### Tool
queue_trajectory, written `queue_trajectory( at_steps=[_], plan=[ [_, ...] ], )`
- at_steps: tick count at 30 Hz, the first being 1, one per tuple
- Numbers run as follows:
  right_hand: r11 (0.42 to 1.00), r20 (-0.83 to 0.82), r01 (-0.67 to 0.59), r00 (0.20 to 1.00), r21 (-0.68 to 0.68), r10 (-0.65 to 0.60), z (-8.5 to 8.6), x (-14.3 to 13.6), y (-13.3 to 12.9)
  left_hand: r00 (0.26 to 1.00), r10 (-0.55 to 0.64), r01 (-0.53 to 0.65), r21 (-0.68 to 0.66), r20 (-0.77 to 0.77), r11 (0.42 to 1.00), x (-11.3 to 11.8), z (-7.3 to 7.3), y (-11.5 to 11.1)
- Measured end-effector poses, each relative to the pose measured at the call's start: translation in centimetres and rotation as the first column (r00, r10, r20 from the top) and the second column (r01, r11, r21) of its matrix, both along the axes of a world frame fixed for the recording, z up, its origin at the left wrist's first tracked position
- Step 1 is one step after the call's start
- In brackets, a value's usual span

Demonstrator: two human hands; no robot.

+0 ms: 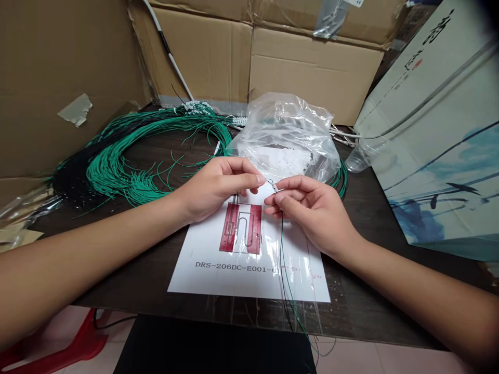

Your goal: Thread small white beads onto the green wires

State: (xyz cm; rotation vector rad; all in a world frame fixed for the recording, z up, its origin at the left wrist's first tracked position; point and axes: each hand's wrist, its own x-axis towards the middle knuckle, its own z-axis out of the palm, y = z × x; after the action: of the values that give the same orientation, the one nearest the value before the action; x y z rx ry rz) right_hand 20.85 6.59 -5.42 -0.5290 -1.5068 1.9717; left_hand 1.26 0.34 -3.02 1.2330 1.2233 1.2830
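Above the printed sheet, my left hand pinches thumb against forefinger at the end of a thin black wire. That wire arcs across the small gap to my right hand. Between the right thumb and fingers is a small white connector, partly covered by the fingertips. A green wire hangs from the right hand beside a black one, both running down past the table's front edge. The sheet carries a red-and-white diagram and printed letters, under clear tape.
A large coil of green and black wires with white connectors lies to the left. A clear plastic bag with small white pieces sits behind my hands. Cardboard boxes wall the back; a patterned box stands at right, near a clear cup.
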Motion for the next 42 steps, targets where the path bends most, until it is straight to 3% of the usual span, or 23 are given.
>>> queue_trajectory(
  at_steps=[5, 13, 22, 26, 34, 39, 42],
  plan=[
    [0.987, -0.005, 0.063, 0.998, 0.147, -0.063, -0.1, -0.1, 0.0, 0.993, -0.114, 0.113, -0.077, -0.004, 0.991, -0.2, 0.2, 0.0],
    [0.901, -0.01, 0.117, 0.992, 0.417, -0.124, -0.6, -0.1, -0.7, 0.974, -0.21, 0.201, -0.115, -0.079, 0.973, 0.0, 0.4, -0.1],
    [0.695, 0.041, 0.152, 0.967, 0.703, -0.253, 0.0, 0.1, -0.9, 0.949, -0.272, 0.252, -0.132, -0.16, 0.959, -0.2, 0.4, -0.1],
    [0.661, 0.055, 0.139, 0.963, 0.737, -0.264, 0.1, 0.1, -1.0, 0.933, -0.265, 0.24, -0.127, -0.242, 0.962, 0.2, 0.6, -0.2],
    [0.723, 0.1, 0.119, 0.963, 0.68, -0.252, -0.1, 0.0, -0.6, 0.938, -0.187, 0.171, -0.078, -0.291, 0.982, 0.6, 0.3, -0.5],
    [0.916, 0.137, 0.033, 0.986, 0.4, -0.096, 0.0, 0.1, -0.5, 0.984, -0.081, 0.074, -0.049, -0.157, 0.996, 0.4, 0.0, -0.4],
    [0.973, 0.095, -0.019, 0.995, 0.232, -0.003, 0.2, 0.1, -0.3, 1.0, -0.002, 0.003, -0.06, 0.008, 0.998, 0.3, 0.1, -0.2]
  ],
)
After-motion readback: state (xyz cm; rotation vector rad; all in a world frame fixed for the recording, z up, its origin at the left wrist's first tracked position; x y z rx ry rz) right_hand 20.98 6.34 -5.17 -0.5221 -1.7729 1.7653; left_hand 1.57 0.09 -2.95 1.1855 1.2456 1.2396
